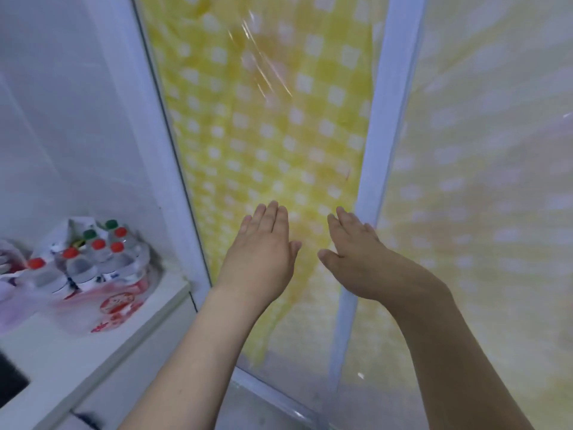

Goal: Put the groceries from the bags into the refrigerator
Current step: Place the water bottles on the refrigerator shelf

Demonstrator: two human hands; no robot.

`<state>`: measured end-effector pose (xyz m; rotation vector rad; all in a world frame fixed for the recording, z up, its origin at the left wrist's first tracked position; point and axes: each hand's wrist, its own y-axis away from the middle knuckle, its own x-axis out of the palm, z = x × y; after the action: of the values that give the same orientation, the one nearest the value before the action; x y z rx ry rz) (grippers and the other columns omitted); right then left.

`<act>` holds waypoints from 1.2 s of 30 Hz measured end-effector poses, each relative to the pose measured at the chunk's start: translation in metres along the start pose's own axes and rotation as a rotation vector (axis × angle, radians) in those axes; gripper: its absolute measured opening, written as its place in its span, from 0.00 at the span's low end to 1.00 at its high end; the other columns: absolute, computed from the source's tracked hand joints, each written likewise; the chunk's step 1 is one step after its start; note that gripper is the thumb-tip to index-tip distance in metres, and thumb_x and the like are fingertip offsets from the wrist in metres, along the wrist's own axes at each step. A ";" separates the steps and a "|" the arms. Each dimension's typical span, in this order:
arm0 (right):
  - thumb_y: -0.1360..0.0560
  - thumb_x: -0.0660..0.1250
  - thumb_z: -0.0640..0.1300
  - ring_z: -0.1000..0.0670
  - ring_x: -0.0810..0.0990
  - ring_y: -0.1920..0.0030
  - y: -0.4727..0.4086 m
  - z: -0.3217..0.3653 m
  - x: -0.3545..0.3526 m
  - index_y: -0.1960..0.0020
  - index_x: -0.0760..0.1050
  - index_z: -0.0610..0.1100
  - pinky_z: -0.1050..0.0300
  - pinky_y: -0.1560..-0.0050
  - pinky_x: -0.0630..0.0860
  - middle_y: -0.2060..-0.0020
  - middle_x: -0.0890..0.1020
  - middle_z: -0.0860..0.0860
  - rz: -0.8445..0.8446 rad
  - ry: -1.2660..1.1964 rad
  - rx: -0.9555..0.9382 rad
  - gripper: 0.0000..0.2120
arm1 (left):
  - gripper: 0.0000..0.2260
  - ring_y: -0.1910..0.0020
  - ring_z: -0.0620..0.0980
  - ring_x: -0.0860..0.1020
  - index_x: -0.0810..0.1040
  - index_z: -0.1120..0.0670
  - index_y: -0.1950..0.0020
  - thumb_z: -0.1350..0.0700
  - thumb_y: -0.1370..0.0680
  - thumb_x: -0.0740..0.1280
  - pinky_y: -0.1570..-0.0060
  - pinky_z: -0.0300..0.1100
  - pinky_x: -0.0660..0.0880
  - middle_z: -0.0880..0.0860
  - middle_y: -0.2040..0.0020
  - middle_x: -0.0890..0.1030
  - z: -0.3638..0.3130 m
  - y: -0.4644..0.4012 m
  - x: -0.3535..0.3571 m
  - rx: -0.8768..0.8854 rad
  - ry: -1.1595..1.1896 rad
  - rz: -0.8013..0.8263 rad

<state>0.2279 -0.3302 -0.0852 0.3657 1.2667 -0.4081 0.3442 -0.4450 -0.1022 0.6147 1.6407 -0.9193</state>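
My left hand (263, 243) and right hand (356, 256) are raised side by side, fingers straight and holding nothing, before a pale-framed panel (370, 169) backed by yellow checked cloth (263, 135); whether the fingertips touch it I cannot tell. To the left, on the white worktop (93, 346), a red-printed plastic bag (114, 302) holds water bottles (93, 262) with red and green caps, well apart from both hands.
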 end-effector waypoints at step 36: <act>0.17 0.50 0.49 0.51 0.36 0.22 -0.255 0.389 0.150 0.20 0.40 0.43 0.52 0.23 0.36 0.21 0.38 0.47 0.256 0.024 -0.706 0.31 | 0.30 0.20 0.50 0.43 0.45 0.55 0.18 0.45 0.15 0.52 0.24 0.44 0.41 0.53 0.18 0.45 0.424 0.086 -0.009 -0.730 0.012 -0.026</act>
<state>0.4667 -0.7529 -0.1390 -0.0733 1.2831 0.2682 0.6512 -0.7452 -0.1557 0.0929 1.8394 -0.2805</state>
